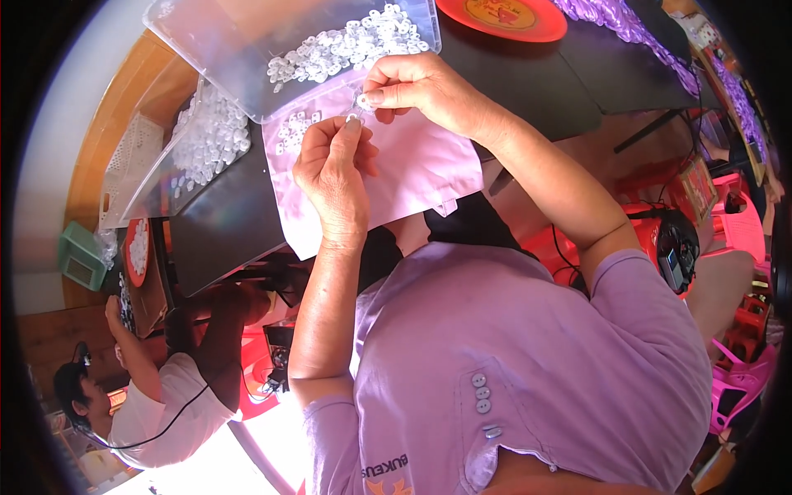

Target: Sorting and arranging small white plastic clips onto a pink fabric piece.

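Upper centre: left hand (334,161) and right hand (429,91) pinch small, rounded white plastic pieces (363,101) (likely light, stiff), best held edgewise.

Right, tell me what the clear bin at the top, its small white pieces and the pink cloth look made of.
Clear bin: probably smooth, glossy plastic, being see-through with bright reflections along its edges. Small white pieces: perhaps moulded plastic, being pale and alike in shape; too small to tell the finish. Pink cloth: fabric, apparently matte, as it drapes in soft creases.
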